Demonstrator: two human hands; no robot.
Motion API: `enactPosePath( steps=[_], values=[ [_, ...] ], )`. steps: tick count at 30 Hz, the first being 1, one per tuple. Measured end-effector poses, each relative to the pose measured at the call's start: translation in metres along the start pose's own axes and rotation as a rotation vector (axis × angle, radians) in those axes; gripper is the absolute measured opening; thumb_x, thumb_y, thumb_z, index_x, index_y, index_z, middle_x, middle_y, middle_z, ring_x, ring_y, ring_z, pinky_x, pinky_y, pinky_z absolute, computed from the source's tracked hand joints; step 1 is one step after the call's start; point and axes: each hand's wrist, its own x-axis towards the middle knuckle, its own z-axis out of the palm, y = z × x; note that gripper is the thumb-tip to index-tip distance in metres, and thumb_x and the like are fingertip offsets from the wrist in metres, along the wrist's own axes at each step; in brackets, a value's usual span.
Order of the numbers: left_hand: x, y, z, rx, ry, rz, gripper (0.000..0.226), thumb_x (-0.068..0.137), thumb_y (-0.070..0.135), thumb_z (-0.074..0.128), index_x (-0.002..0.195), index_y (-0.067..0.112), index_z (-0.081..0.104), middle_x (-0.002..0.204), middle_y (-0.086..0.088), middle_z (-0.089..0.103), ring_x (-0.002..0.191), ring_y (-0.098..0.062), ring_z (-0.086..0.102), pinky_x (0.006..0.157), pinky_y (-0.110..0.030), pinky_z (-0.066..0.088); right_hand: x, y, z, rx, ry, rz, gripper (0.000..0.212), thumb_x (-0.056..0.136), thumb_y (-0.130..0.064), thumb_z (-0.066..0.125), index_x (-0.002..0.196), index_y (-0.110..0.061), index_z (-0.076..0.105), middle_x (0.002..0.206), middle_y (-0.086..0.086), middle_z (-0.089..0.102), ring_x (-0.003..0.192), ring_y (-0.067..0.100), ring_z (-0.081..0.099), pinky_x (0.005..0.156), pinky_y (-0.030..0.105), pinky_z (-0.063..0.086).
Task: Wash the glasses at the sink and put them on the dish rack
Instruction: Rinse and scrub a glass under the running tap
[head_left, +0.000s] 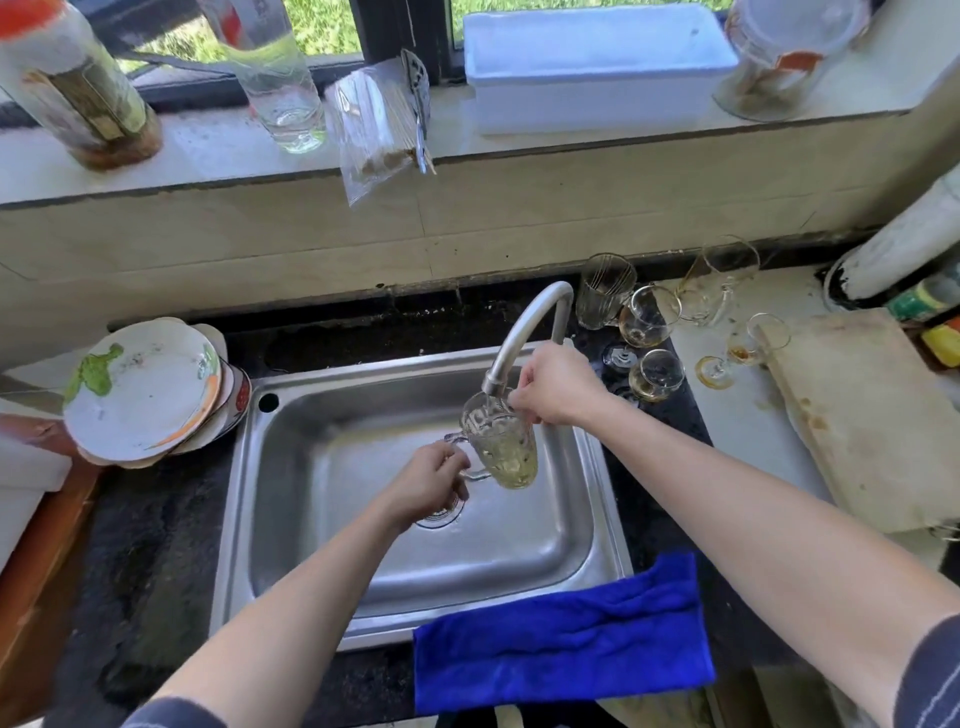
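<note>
A clear glass mug (503, 447) with a handle hangs over the steel sink (332, 447), its mouth right under the spout of the curved tap (524, 332). Yellowish liquid sits in its bottom. My left hand (428, 480) grips the handle. My right hand (553, 387) pinches the mug's rim beside the spout. Several dirty glasses stand on the counter right of the tap: a ribbed tumbler (602, 296), a stemmed glass (644, 317), a round glass (655, 375), a mug (714, 286) and a toppled wine glass (743, 348). No dish rack shows.
A stack of dirty plates (143, 389) leans at the sink's left. A blue cloth (561, 629) drapes over the front rim. A wooden cutting board (872, 415) lies at the right. On the sill stand a bottle (72, 83), a tall glass (275, 78) and a white box (597, 67).
</note>
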Motion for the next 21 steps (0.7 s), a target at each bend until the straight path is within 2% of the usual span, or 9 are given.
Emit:
enactPosePath(
  steps=[3,5,8,11,14,17,19,21],
  values=[
    [0.013,0.008,0.005,0.000,0.044,0.058,0.018,0.102,0.019,0.040,0.094,0.007,0.051,0.081,-0.012,0.064,0.048,-0.016,0.050,0.046,-0.023,0.039,-0.004,0.003,0.001,-0.024,0.196,-0.104,0.022,0.080,-0.019,0.064,0.059,-0.017,0.071,0.057,0.002,0.065,0.065,0.019,0.062,0.076,0.035,0.055],
    [0.018,0.012,0.003,0.037,0.114,0.112,0.018,0.100,0.024,0.044,0.095,0.008,0.051,0.089,-0.013,0.066,0.053,-0.019,0.054,0.050,-0.028,0.043,-0.005,0.010,0.003,-0.052,0.280,-0.197,0.023,0.085,-0.020,0.059,0.067,-0.015,0.074,0.060,0.003,0.066,0.064,0.021,0.061,0.080,0.032,0.049],
    [0.020,0.016,-0.003,0.205,0.235,0.229,0.021,0.098,0.027,0.049,0.090,0.008,0.051,0.081,-0.014,0.062,0.069,-0.032,0.059,0.064,-0.039,0.047,-0.004,0.023,0.011,-0.008,0.411,-0.319,0.023,0.089,-0.024,0.060,0.078,-0.011,0.076,0.065,0.005,0.069,0.063,0.024,0.063,0.076,0.037,0.051],
    [0.012,0.022,-0.011,0.424,0.368,0.335,0.023,0.096,0.031,0.052,0.087,0.010,0.052,0.078,-0.010,0.058,0.081,-0.036,0.056,0.062,-0.036,0.035,0.002,0.034,0.023,0.203,0.490,-0.264,0.016,0.088,-0.024,0.066,0.082,-0.012,0.076,0.067,0.004,0.070,0.064,0.024,0.064,0.066,0.043,0.052],
    [-0.001,0.035,-0.023,0.789,0.476,0.348,0.031,0.097,0.047,0.043,0.100,0.018,0.055,0.093,-0.006,0.063,0.089,-0.033,0.059,0.067,-0.037,0.043,0.012,0.037,0.032,0.372,0.432,-0.094,0.012,0.086,-0.021,0.069,0.086,-0.012,0.078,0.073,0.003,0.073,0.072,0.022,0.066,0.072,0.040,0.052],
    [-0.012,0.048,-0.035,1.039,0.496,0.333,0.036,0.099,0.049,0.032,0.106,0.020,0.052,0.099,-0.003,0.066,0.093,-0.033,0.062,0.067,-0.035,0.040,0.020,0.029,0.044,0.610,0.224,0.043,0.014,0.085,-0.014,0.069,0.072,-0.016,0.075,0.058,0.002,0.065,0.059,0.019,0.060,0.066,0.035,0.052],
    [-0.018,0.050,-0.043,1.132,0.457,0.287,0.036,0.101,0.046,0.029,0.108,0.018,0.051,0.101,-0.007,0.068,0.094,-0.036,0.062,0.066,-0.035,0.036,0.023,0.022,0.053,0.794,0.083,0.137,0.022,0.085,-0.007,0.068,0.065,-0.015,0.069,0.053,0.000,0.060,0.055,0.017,0.054,0.055,0.030,0.054],
    [-0.023,0.046,-0.048,1.123,0.385,0.207,0.036,0.101,0.043,0.028,0.108,0.015,0.051,0.104,-0.012,0.067,0.097,-0.037,0.061,0.067,-0.036,0.035,0.023,0.018,0.057,0.858,-0.052,0.192,0.023,0.087,-0.009,0.067,0.065,-0.009,0.065,0.057,0.001,0.059,0.054,0.016,0.052,0.049,0.025,0.052]
  ],
)
